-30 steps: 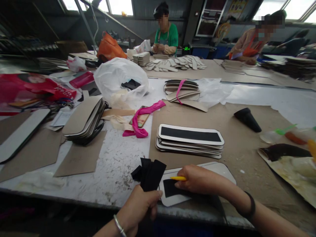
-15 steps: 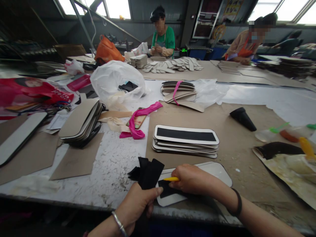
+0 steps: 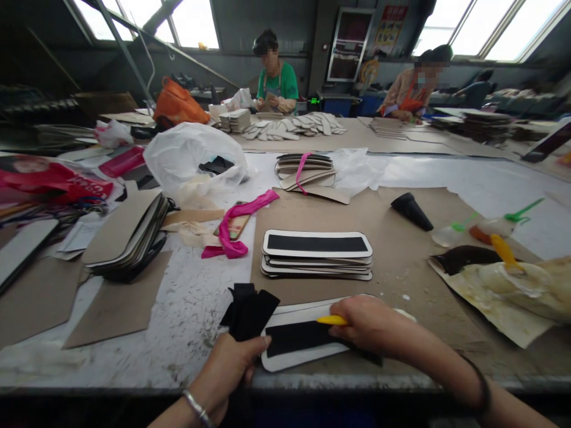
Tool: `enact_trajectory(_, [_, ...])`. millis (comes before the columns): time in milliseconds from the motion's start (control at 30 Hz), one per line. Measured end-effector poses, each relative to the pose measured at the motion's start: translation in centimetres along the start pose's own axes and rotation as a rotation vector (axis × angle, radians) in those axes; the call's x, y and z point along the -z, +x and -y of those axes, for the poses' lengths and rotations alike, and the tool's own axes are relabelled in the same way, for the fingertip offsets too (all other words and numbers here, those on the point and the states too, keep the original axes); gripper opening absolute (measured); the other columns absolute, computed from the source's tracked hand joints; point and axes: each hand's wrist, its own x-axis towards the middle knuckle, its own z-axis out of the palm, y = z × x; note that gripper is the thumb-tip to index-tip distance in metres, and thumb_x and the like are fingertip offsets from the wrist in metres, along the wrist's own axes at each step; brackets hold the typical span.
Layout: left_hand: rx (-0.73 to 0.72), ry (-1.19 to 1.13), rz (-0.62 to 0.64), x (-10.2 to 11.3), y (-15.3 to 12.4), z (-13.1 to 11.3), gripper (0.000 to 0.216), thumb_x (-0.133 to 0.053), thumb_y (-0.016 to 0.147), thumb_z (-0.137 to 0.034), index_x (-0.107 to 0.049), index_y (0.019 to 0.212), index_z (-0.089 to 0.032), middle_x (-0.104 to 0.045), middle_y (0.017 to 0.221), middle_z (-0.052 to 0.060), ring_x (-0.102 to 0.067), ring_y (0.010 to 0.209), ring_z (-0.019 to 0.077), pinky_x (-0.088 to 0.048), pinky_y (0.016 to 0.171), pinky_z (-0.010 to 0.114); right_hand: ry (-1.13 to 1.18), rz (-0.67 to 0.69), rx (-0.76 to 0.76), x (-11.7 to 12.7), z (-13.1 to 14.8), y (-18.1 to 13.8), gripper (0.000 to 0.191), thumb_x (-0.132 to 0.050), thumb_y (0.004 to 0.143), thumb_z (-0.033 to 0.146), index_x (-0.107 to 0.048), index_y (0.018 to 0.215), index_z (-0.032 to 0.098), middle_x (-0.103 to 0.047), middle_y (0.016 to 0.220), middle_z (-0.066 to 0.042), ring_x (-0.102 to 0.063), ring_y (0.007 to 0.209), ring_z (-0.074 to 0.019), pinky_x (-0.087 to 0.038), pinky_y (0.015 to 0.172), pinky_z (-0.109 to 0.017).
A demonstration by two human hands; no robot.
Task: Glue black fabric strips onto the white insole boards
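My left hand (image 3: 234,356) is closed on a bunch of black fabric strips (image 3: 254,312), with its thumb at the left end of a white rounded panel (image 3: 285,361). On that panel lies a black strip (image 3: 297,336). My right hand (image 3: 363,321) is on the strip farther right, closed around a yellow pointed tool (image 3: 331,320) whose end sticks out to the left. The tool's other end is hidden in the hand. Just beyond is a stack of white panels (image 3: 316,265); its top one bears a black strip (image 3: 316,243).
A black cone-shaped object (image 3: 411,211), plastic bottles (image 3: 493,229) and a glue-stained piece with a yellow handle (image 3: 506,252) lie to the right. A tied bundle (image 3: 306,172), pink ribbon (image 3: 232,232) and stacked boards (image 3: 127,232) lie farther back and left. Co-workers sit opposite.
My right hand has slid rightward along the panel with the yellow tool, and more of the black strip now lies flat in view. The camera view has shifted; my left hand stays at the panel's left end.
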Motion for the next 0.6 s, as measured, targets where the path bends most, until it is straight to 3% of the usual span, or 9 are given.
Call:
enact_trajectory(100, [0.01,-0.021,-0.004,1.0,0.0,0.0,0.045,-0.062,0.057,-0.047,-0.037,0.029,-0.02,-0.034,0.029,-0.003,-0.031,0.032,0.0095,-0.024,0.045,0.027,0.066,-0.101,-0.144,-0.6,-3.9,-2.6,0.023,-0.043,0.083,0.031,-0.062,0.09,0.019,-0.067,0.088,-0.008,-0.061,0.08,-0.0224,-0.04,0.067,-0.029])
enact_trajectory(200, [0.02,0.016,0.002,1.3,0.1,0.1,0.047,-0.06,0.058,-0.049,-0.037,0.029,-0.021,-0.034,0.029,-0.002,-0.031,0.034,0.0105,-0.026,0.046,0.027,0.102,-0.179,-0.211,-1.7,-6.0,-3.8,0.024,-0.04,0.086,0.031,-0.059,0.092,0.019,-0.065,0.092,-0.008,-0.06,0.084,-0.0205,-0.04,0.071,-0.027])
enact_trajectory(367, [-0.014,0.158,0.029,1.4,0.6,0.5,0.054,-0.057,0.061,-0.056,-0.037,0.025,-0.021,-0.036,0.03,0.0,-0.035,0.037,0.0125,-0.03,0.054,0.03,-0.03,-0.217,-0.375,-2.9,-5.2,-3.0,0.022,-0.041,0.087,0.032,-0.058,0.087,0.019,-0.065,0.086,-0.009,-0.061,0.082,-0.0246,-0.039,0.067,-0.031])
enact_trajectory(600, [0.021,0.16,0.033,1.3,0.6,0.2,0.053,-0.058,0.058,-0.057,-0.036,0.024,-0.022,-0.036,0.028,0.0,-0.033,0.035,0.0124,-0.027,0.052,0.03,-0.085,-0.203,-0.425,-2.7,-4.6,-2.0,0.023,-0.045,0.085,0.034,-0.06,0.087,0.018,-0.066,0.085,-0.012,-0.062,0.084,-0.0273,-0.04,0.066,-0.032])
